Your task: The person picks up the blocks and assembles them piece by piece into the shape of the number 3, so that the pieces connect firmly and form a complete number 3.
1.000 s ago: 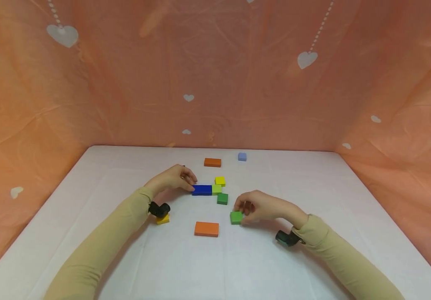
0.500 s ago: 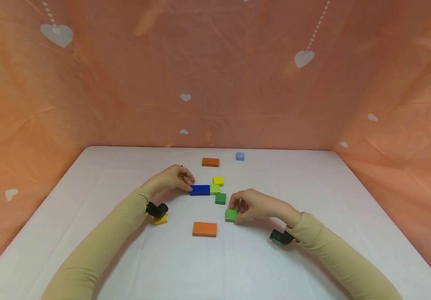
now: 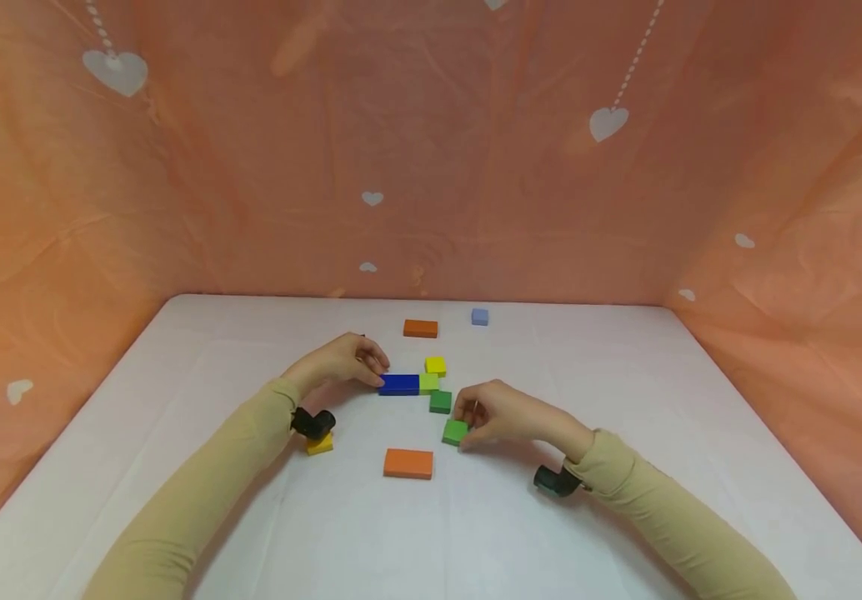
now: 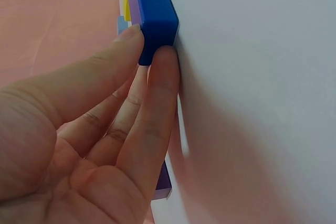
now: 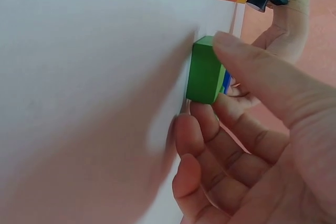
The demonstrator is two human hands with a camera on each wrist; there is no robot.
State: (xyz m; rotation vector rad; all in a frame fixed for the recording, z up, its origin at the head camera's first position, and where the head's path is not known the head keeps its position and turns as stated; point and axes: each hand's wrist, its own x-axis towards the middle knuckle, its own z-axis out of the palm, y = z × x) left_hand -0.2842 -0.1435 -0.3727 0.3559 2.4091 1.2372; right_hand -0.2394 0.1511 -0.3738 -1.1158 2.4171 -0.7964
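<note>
My left hand holds the left end of a long blue block lying on the white table; in the left wrist view, thumb and a finger meet the end of that blue block. A lime-green block touches its right end. Between thumb and fingers, my right hand pinches a bright green block, whose side faces the right wrist camera as a green block. Just behind it lies a darker green block, near the lime one's front corner. A yellow block sits behind the lime block.
Nearer the front lies an orange block. A darker orange block and a pale blue block are at the back. By the left wrist is a yellow-orange block. Behind the left fingers shows a purple block.
My right hand has slid the bright green block leftward, closer to the darker green one, and the block has turned slightly. The left hand stays at the blue block.
</note>
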